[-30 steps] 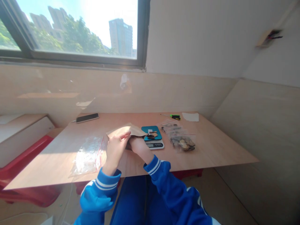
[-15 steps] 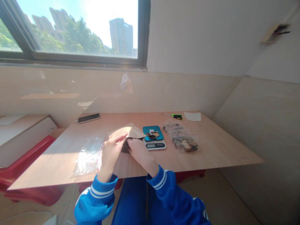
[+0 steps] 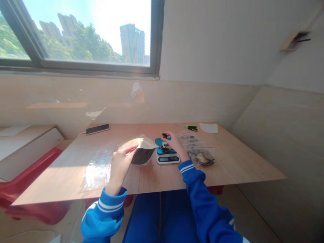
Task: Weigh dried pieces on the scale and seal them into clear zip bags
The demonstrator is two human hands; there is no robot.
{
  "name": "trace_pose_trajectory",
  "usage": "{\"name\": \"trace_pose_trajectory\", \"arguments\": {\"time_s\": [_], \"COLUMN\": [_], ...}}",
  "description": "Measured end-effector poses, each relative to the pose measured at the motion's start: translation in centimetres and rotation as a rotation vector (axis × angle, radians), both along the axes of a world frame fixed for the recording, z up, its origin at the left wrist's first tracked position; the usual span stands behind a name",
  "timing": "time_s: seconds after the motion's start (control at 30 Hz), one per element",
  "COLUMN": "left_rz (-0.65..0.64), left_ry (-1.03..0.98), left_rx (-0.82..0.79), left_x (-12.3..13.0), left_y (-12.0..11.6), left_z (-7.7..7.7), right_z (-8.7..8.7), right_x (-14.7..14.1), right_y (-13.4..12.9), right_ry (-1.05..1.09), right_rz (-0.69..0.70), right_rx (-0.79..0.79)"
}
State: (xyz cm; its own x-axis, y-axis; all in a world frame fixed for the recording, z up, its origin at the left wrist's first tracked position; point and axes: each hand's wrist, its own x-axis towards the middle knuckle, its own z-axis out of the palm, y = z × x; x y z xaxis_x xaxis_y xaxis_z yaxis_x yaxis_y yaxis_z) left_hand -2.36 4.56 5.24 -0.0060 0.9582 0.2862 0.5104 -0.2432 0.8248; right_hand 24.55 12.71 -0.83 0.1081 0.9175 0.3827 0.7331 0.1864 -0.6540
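Observation:
My left hand [image 3: 122,161] grips the edge of a tan pouch [image 3: 143,156], whose mouth gapes toward me and shows a dark inside. Over the small kitchen scale [image 3: 168,159] is my right hand [image 3: 175,142], pinching a dark dried slice [image 3: 164,135]. Brown dried slices [image 3: 164,148] lie on the scale's blue platform, beside a small white label. The readout is too small to read. To the right of the scale, clear zip bags [image 3: 204,157] hold more of the dried slices.
Clear plastic bags [image 3: 97,171] lie flat on the table left of my left hand. A phone [image 3: 97,129] rests at the back left. Toward the back right are a green-and-black screwdriver [image 3: 191,128] and a white sheet [image 3: 209,128]. Red stools [image 3: 48,165] stand by the table.
My right hand has come out of the pouch and moved right to above the scale, a dark dried slice now showing in its fingers. My left hand keeps its hold on the pouch.

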Motion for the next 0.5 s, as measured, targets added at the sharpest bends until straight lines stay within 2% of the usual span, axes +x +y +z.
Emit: {"name": "trace_pose_trajectory", "arguments": {"time_s": [0.1, 0.2, 0.3, 0.4, 0.43, 0.5], "left_rz": [0.006, 0.004, 0.019, 0.018, 0.011, -0.005], "left_ry": [-0.004, -0.014, -0.02, -0.027, -0.032, -0.037], "left_rx": [-0.007, -0.01, -0.014, -0.001, 0.004, 0.007], "left_x": [-0.1, -0.3, -0.5, -0.4, -0.3, 0.0], "left_y": [0.0, 0.1, 0.2, 0.3, 0.3, 0.4], "left_z": [0.2, 0.3, 0.3, 0.1, 0.0, -0.1], "right_z": [-0.3, -0.1, 1.0, 3.5, 4.5, 6.3], "right_x": [0.0, -0.5, -1.0, -2.0, -2.6, -4.1], "right_y": [2.2, 2.6, 1.3, -1.9, -3.2, -6.0], "right_ry": [-0.084, -0.122, -0.111, 0.018, 0.132, 0.275], "right_rz": [0.054, 0.087, 0.094, 0.114, 0.183, 0.536], "right_rx": [-0.042, -0.06, -0.016, 0.095, 0.14, 0.087]}}
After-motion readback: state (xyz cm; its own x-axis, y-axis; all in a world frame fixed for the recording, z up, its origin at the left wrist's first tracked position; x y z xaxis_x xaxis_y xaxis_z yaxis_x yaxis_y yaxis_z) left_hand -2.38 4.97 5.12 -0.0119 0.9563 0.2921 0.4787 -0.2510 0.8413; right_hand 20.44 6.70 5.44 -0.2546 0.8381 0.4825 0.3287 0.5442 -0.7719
